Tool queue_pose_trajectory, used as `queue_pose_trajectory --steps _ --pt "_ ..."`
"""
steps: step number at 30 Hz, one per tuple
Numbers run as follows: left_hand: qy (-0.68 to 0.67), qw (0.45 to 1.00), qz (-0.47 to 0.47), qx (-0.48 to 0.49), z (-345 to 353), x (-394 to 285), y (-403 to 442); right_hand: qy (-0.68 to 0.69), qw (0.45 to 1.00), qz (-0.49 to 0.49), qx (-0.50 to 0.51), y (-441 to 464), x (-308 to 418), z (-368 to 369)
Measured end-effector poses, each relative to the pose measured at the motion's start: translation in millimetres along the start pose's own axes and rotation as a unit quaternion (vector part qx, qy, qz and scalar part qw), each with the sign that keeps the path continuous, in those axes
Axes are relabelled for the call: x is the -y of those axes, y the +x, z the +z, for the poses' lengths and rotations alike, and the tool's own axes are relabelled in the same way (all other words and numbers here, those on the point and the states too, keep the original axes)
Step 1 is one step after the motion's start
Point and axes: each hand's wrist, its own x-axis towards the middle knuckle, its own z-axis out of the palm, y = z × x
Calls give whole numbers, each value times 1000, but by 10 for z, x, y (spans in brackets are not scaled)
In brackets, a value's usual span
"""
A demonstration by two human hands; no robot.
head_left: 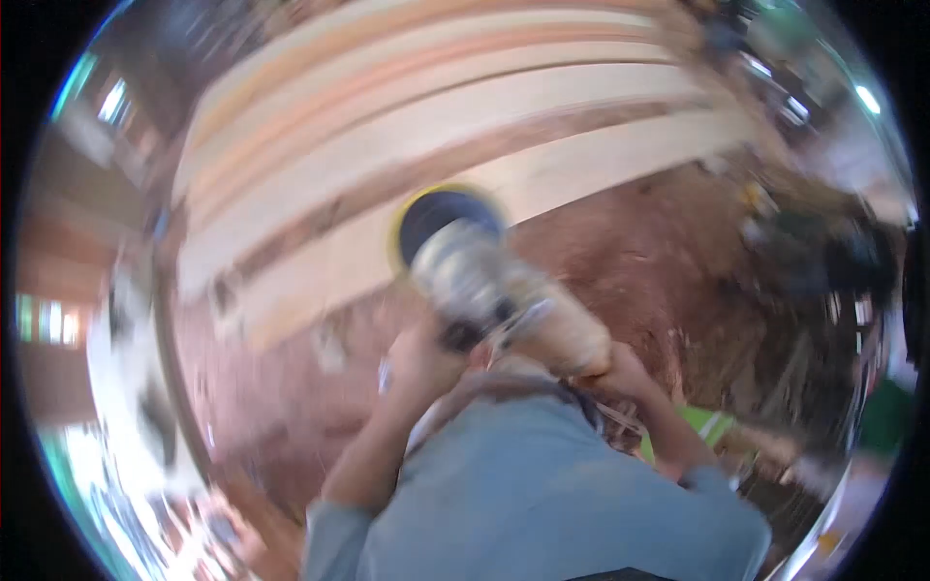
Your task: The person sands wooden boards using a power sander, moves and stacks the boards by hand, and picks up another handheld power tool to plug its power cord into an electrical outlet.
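Observation:
An angle grinder (504,295) with a dusty, pale body is held in front of my torso, in both hands. Its round dark disc with a yellow rim (422,219) overlaps the near wooden board (325,276) in view; whether it touches the wood I cannot tell. My left hand (426,358) is closed by the grinder's head, around what looks like a dark side handle. Around the rear end of the body my right hand (615,373) is wrapped, its fingers partly hidden. Motion blurs the whole view.
Several long pale boards (436,102) lie side by side beyond the grinder. Reddish-brown ground (620,242) shows in front of them. Dark blurred clutter (814,252) stands at the right, and a bright green item (702,426) lies near my right arm.

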Motion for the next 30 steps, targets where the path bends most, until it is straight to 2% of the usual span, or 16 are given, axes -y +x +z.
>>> queue_pose_trajectory --steps 1,3,4,6,7,8,10,15,18,20,21,24,25,28,30 --pt "-50 998 34 -2 -37 -530 22 27 999 37 7 -112 -158 -233" --pt "-33 999 -6 4 301 -896 121 43 993 103 34 -265 -334 -720" --pt "-36 999 2 18 348 -1007 190 36 992 106 57 -317 -413 -758" --pt "-34 998 -34 32 394 -967 167 149 988 32 1 -337 -507 -753" --pt "-26 998 -34 53 350 -877 206 216 976 10 8 -289 -523 -673" --pt "-34 997 -43 59 263 -746 251 212 977 20 15 -238 -453 -617" --pt "-13 997 -42 69 50 -469 358 81 996 47 11 -43 -29 -453" --pt "-14 991 -96 86 -641 208 655 21 998 46 32 494 850 -2" --pt "-31 994 -94 43 -1014 627 872 88 993 45 62 897 1339 176" --pt "15 991 -121 55 -1244 820 932 162 974 123 104 1065 1487 298" --pt "5 992 -111 50 -1375 825 840 162 973 128 103 1078 1452 441" --pt "36 988 -137 64 -1128 1191 656 175 975 106 92 1023 1191 862" --pt "34 988 -136 69 -1027 1282 571 185 971 96 120 1003 1127 935" --pt "64 986 -149 37 -850 1484 462 184 966 85 161 1113 1165 1050" --pt "58 980 -191 -25 -884 1603 565 176 967 84 167 1338 1382 1032"
